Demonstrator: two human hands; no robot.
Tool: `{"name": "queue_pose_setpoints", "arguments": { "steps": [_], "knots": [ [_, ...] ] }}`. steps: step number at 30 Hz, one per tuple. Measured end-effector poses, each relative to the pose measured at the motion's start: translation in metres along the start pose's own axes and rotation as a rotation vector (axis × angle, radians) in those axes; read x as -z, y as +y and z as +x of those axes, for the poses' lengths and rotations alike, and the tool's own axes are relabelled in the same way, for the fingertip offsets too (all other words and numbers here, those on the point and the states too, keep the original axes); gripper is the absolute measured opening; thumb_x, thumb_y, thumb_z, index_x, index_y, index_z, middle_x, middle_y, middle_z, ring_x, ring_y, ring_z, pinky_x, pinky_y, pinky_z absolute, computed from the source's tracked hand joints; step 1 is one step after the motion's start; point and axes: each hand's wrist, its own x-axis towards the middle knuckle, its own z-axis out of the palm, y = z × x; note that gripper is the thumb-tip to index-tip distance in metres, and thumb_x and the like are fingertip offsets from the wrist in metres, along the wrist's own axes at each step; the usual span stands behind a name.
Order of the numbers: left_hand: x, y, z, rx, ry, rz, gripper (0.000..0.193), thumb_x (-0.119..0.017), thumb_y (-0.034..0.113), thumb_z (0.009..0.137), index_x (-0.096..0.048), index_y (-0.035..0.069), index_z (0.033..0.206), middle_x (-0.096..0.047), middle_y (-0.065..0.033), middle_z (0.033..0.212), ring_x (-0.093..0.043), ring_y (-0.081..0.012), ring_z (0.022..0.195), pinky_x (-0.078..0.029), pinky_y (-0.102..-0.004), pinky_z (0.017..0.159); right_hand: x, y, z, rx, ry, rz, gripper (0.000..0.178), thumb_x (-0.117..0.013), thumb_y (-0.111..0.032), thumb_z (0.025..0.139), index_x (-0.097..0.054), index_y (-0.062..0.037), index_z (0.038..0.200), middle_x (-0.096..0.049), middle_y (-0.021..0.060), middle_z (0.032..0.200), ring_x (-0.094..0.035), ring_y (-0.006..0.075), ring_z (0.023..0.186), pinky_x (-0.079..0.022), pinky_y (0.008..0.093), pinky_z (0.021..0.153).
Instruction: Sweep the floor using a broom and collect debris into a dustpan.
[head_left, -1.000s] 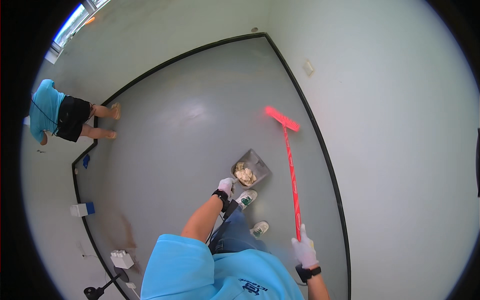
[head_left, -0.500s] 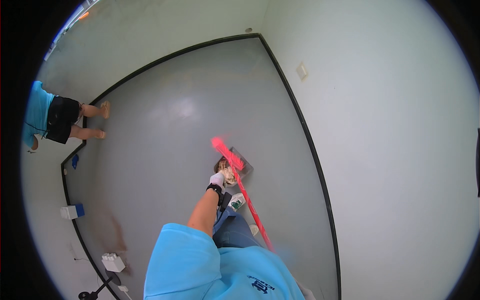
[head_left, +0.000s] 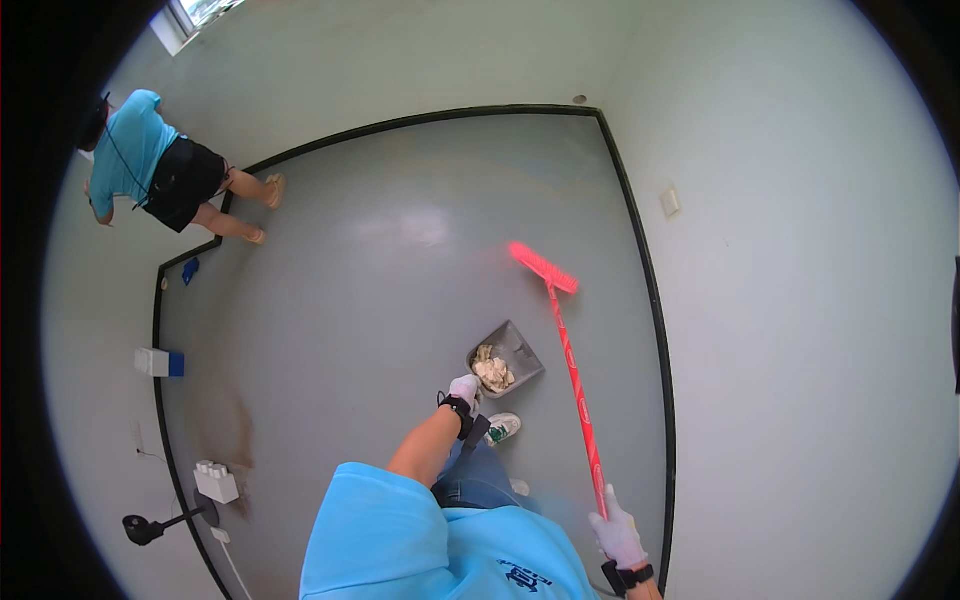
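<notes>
My left hand [head_left: 466, 389], in a white glove, is closed at the near end of a grey dustpan [head_left: 519, 354]; the handle itself is mostly hidden by the fingers. Crumpled off-white waste [head_left: 493, 372], perhaps paper or cloth, lies in the dustpan's near left part. At the lower right, my gloved right hand [head_left: 620, 535] grips the red shaft of a broom [head_left: 577, 385]. The broom's pinkish-red head points away from me, beyond the dustpan and to its right, apart from it.
A person [head_left: 150, 160] in a blue shirt and black shorts stands at the far left by the wall. White block-like boxes [head_left: 215, 482] and a black stand [head_left: 170, 525] are along the left side. A wall with black skirting [head_left: 640, 250] runs along the right. My shoe [head_left: 503, 428] is beside the dustpan.
The broom has swung right, off the dustpan, uncovering the waste in it. My right hand has come into view on the shaft. My view has shifted, and the left hand stays at the dustpan.
</notes>
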Motion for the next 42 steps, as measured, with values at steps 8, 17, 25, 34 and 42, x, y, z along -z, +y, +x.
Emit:
{"name": "queue_pose_setpoints", "arguments": {
  "steps": [8, 17, 25, 34, 42],
  "knots": [
    [0.025, -0.040, 0.151, -0.601, 0.000, 0.484, 0.019, -0.042, 0.018, 0.065, -0.040, 0.008, 0.049, -0.037, -0.0067, 0.040, -0.031, -0.0176, 0.029, -0.023, -0.0296, 0.028, -0.052, 0.106, 0.050, 0.171, -0.079, 0.342, 0.053, -0.050, -0.018, 0.067, -0.027, -0.0118, 0.114, -0.051, 0.0163, 0.064, -0.053, 0.0236, 0.054, -0.043, 0.0327, 0.051],
    [-0.034, -0.015, 0.107, -0.302, -0.026, 0.188, 0.010, -0.039, 0.016, 0.061, -0.035, 0.011, 0.053, -0.035, -0.0046, 0.041, -0.031, -0.0141, 0.030, -0.020, -0.0239, 0.026, 0.036, 0.039, -0.102, 0.052, -0.223, 0.393, 0.050, -0.045, -0.008, 0.074, -0.021, -0.0023, 0.118, -0.040, 0.0129, 0.108, -0.038, 0.0151, 0.098, -0.031, 0.0242, 0.081],
    [-0.017, -0.003, 0.034, 0.017, -0.125, -0.122, 0.015, -0.040, 0.019, 0.066, -0.042, 0.008, 0.057, -0.038, -0.0058, 0.041, -0.032, -0.0150, 0.030, -0.021, -0.0238, 0.024, 0.028, 0.042, -0.034, 0.231, -0.044, -0.009, 0.043, -0.045, -0.017, 0.072, -0.033, -0.0008, 0.110, -0.047, 0.0249, 0.090, -0.048, 0.0266, 0.087, -0.037, 0.0308, 0.074],
    [0.063, -0.046, 0.048, 0.031, 0.189, -0.155, 0.007, -0.046, 0.013, 0.070, -0.044, 0.008, 0.067, -0.039, -0.0027, 0.047, -0.039, -0.0123, 0.036, -0.027, -0.0195, 0.027, 0.037, 0.033, 0.084, 0.199, 0.189, -0.198, 0.050, -0.045, -0.024, 0.067, -0.031, -0.0067, 0.112, -0.050, 0.0222, 0.079, -0.049, 0.0337, 0.074, -0.037, 0.0378, 0.065],
    [0.069, -0.103, 0.007, 0.046, 0.154, -0.392, 0.011, -0.045, 0.016, 0.071, -0.040, 0.009, 0.064, -0.038, -0.0011, 0.045, -0.035, -0.0094, 0.034, -0.024, -0.0186, 0.026, 0.038, 0.051, 0.072, 0.191, 0.137, -0.233, 0.042, -0.045, -0.020, 0.066, -0.039, -0.0034, 0.104, -0.051, 0.0169, 0.067, -0.050, 0.0299, 0.061, -0.039, 0.0347, 0.054]
  ]
}}
